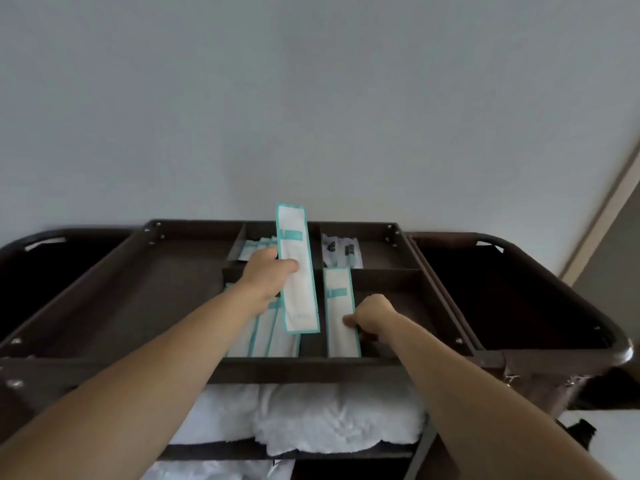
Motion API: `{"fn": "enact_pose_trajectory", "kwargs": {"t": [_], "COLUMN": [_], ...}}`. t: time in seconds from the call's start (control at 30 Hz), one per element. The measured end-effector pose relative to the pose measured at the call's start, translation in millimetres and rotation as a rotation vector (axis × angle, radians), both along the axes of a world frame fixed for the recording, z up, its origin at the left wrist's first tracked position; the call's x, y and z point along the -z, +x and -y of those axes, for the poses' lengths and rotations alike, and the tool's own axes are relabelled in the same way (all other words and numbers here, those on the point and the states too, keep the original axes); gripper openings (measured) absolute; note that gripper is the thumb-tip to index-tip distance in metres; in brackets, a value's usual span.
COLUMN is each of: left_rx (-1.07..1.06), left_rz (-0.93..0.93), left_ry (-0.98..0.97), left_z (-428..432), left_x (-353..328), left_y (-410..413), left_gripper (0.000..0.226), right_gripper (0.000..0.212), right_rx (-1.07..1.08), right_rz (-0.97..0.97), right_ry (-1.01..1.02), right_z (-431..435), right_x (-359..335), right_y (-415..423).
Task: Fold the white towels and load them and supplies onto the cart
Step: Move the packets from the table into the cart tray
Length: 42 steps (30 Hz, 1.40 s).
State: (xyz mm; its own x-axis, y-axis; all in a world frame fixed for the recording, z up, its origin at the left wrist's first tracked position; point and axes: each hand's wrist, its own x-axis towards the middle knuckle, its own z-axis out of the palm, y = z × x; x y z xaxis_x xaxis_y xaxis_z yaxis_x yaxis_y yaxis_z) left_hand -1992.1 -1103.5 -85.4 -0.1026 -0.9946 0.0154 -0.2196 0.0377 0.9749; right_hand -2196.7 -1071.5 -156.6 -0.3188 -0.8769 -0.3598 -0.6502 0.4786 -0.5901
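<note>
At far left the cart (311, 370) has a dark side bin (52, 282) whose inside is too shadowed to read. The left hand (266, 271) grips a long flat packet (298, 271), white with a teal border, upright above the divided brown tray. Its thumb clamps the front and the other fingers are hidden behind. Similar packets (266, 337) lie beneath, partly covered by the forearm. The right hand (374, 315) pinches a second packet (339, 306) leaning in the near right compartment, fingers curled on its edge. Fluffy white towels (311, 417) sit folded on the shelf below, partly hidden by the arms.
</note>
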Motion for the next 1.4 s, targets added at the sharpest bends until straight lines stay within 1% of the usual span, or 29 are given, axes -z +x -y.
{"fn": "enact_pose_trajectory", "kwargs": {"t": [0.03,0.13,0.23,0.33,0.4,0.5,0.57,0.63,0.67,0.7,0.73,0.77,0.83,0.87,0.9,0.97,1.07,1.23,1.3,1.4], "left_rx": [0.006,0.023,0.045,0.072,0.084,0.107,0.126,0.130,0.127,0.123,0.122,0.129,0.165,0.186,0.208,0.245,0.276,0.175,0.144,0.135], "left_rz": [-0.013,-0.019,0.002,0.015,0.024,0.029,0.030,0.016,0.007,-0.003,-0.014,-0.025,-0.054,-0.073,-0.088,-0.102,-0.064,0.051,0.058,0.079], "left_ry": [-0.001,0.008,0.010,0.006,0.010,0.015,0.016,0.025,0.031,0.035,0.042,0.057,0.116,0.150,0.178,0.208,0.205,0.111,0.084,0.084], "left_z": [1,4,8,12,15,17,18,19,19,19,19,19,17,16,14,12,9,13,15,16], "left_x": [-2,-1,1,3,3,4,6,8,9,9,10,10,9,10,10,10,10,6,5,7], "left_y": [1,3,6,4,1,-5,-10,-14,-16,-18,-22,-25,-32,-36,-39,-44,-50,-45,-39,-32], "left_gripper": [0.019,0.018,0.022,0.026,0.027,0.027,0.022,0.013,0.012,0.012,0.013,0.014,0.011,0.011,0.012,0.015,0.011,0.010,0.010,0.010], "right_gripper": [0.029,0.023,0.021,0.027,0.036,0.051,0.057,0.053,0.048,0.044,0.041,0.039,0.034,0.031,0.028,0.020,0.015,0.013,0.014,0.017], "right_rx": [0.021,0.125,0.118,0.097,0.059,-0.058,-0.073,-0.035,-0.004,0.028,0.063,0.096,0.103,0.071,0.036,0.007,0.043,0.188,0.192,0.166], "right_rz": [0.021,0.165,0.175,0.158,0.065,-0.176,-0.241,-0.268,-0.269,-0.224,-0.113,0.039,0.324,0.390,0.412,0.425,0.421,0.321,0.248,0.191], "right_ry": [0.009,0.026,0.047,0.089,0.133,0.235,0.260,0.194,0.098,-0.023,-0.141,-0.233,-0.312,-0.317,-0.314,-0.314,-0.310,-0.346,-0.269,-0.108], "right_z": [1,0,1,3,7,11,10,7,8,9,10,9,0,-6,-11,-19,-23,-23,-24,-24], "right_x": [2,4,5,8,10,7,5,-2,-6,-12,-21,-31,-53,-60,-65,-67,-65,-43,-28,-11], "right_y": [0,0,0,-1,-2,0,-1,-1,-1,-2,-1,0,5,8,9,9,1,-22,-28,-29]}}
